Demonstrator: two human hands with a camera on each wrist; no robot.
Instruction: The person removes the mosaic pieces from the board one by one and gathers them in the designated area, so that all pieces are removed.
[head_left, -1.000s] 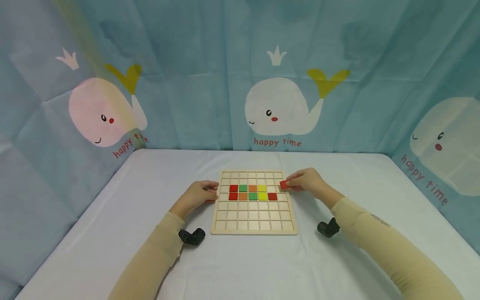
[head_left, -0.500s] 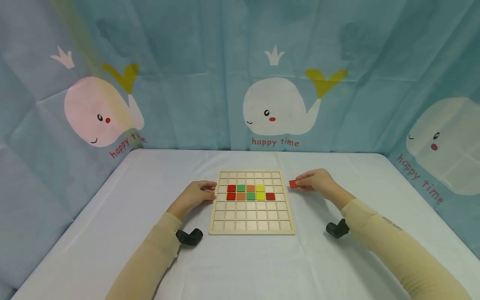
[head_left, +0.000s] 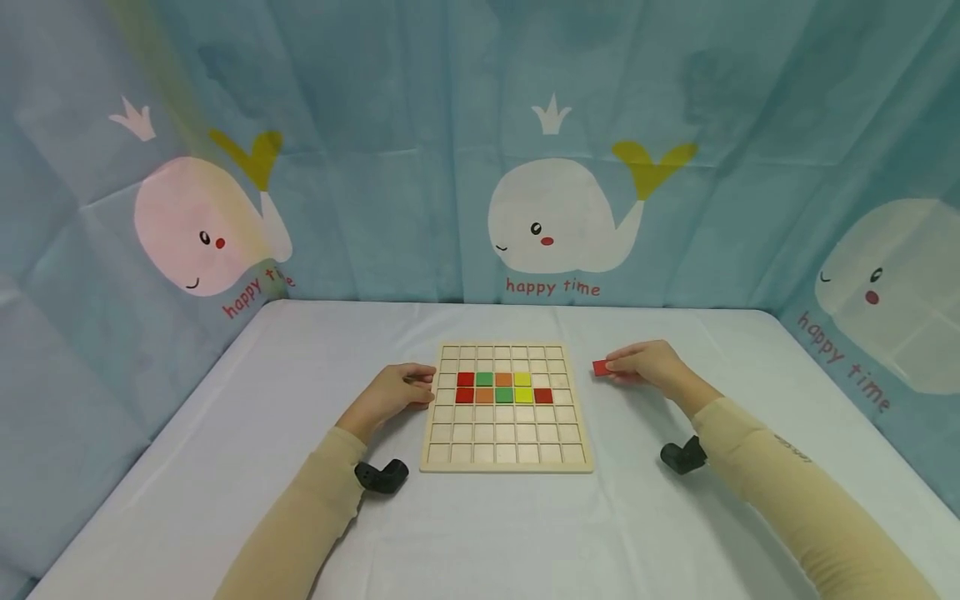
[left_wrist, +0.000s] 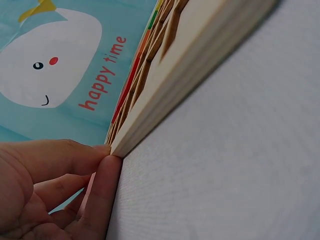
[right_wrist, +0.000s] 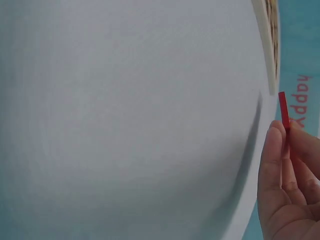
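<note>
A light wooden grid board [head_left: 506, 469] lies flat on the table. Two rows of red, green, orange and yellow square tiles sit in its cells, with a red tile [head_left: 543, 396] at the right end of the nearer row. At the board's left edge, my left hand [head_left: 386, 396] holds the rim; in the left wrist view its fingertips [left_wrist: 102, 151] meet at the wood's edge. Right of the board, my right hand [head_left: 651, 365] pinches a flat red tile [head_left: 599, 368] between thumb and fingers, apart from the board. That tile [right_wrist: 283, 107] appears edge-on in the right wrist view.
A white cloth covers the table [head_left: 480, 542]. Behind it hangs a blue curtain [head_left: 390, 225] printed with whales. Each wrist carries a black device, the left one [head_left: 382, 477] and the right one [head_left: 683, 456] both low over the cloth.
My right hand has moved right, carrying the red tile from over the board's right edge out beside it. The left hand has stayed at the board's left edge; the tiles on the board are unchanged.
</note>
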